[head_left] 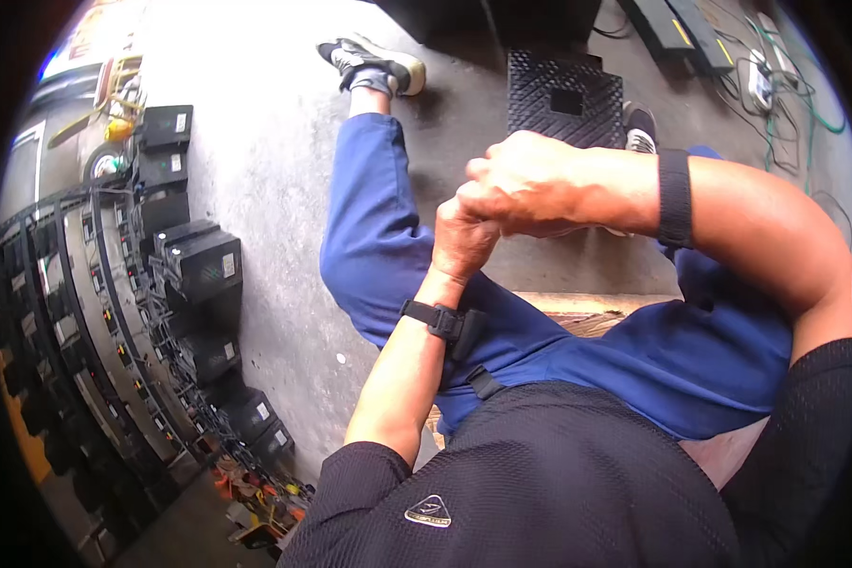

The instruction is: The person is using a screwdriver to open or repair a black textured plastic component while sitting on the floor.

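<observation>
Both of my hands are brought together above my lap, closed and touching. My left hand is a fist, its upper side pressed against my right hand. The right one comes across from the right with its fingers curled and its back up. Whatever may lie between the fingers is hidden. Beyond my hands, on the floor between my feet, sits a black square panel with a ribbed pattern and a dark square at its middle. A black strap circles my right wrist, and another strap my left.
A large black box stands beyond the panel. Long dark cases and a white power strip with tangled green cables lie at the far right. On the left, several black box-shaped units line a dark metal rack.
</observation>
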`<action>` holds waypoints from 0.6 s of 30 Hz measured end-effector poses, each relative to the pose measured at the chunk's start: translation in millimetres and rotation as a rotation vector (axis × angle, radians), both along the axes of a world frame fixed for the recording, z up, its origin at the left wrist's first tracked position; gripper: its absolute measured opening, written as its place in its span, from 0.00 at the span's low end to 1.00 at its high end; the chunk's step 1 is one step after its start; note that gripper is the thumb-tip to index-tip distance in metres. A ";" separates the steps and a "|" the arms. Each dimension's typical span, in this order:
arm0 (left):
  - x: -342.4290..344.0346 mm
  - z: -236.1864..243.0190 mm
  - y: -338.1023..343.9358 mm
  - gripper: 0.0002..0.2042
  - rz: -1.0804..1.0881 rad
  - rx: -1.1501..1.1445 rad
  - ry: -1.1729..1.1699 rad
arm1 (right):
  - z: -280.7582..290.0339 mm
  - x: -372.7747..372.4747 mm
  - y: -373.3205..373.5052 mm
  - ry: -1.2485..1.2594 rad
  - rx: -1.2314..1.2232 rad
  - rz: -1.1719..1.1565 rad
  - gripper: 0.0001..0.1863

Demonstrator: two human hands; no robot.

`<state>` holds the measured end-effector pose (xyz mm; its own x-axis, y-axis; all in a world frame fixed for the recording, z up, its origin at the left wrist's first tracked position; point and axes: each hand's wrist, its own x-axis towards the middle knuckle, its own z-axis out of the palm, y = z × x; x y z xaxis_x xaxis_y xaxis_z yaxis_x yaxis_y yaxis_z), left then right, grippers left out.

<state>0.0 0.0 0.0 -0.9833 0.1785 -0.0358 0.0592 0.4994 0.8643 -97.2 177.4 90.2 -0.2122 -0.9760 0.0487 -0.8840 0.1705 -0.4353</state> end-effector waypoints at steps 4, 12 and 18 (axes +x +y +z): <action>-3.8 2.8 7.4 0.12 0.030 0.185 -0.120 | 5.1 -1.4 -2.6 -0.042 0.299 -0.083 0.16; 1.7 -11.3 3.7 0.15 0.046 0.290 -0.155 | -17.4 6.0 10.5 0.021 -0.029 -0.149 0.11; -3.0 -4.3 13.7 0.17 0.037 0.257 0.062 | 16.6 7.8 3.4 -0.022 -0.001 -0.110 0.09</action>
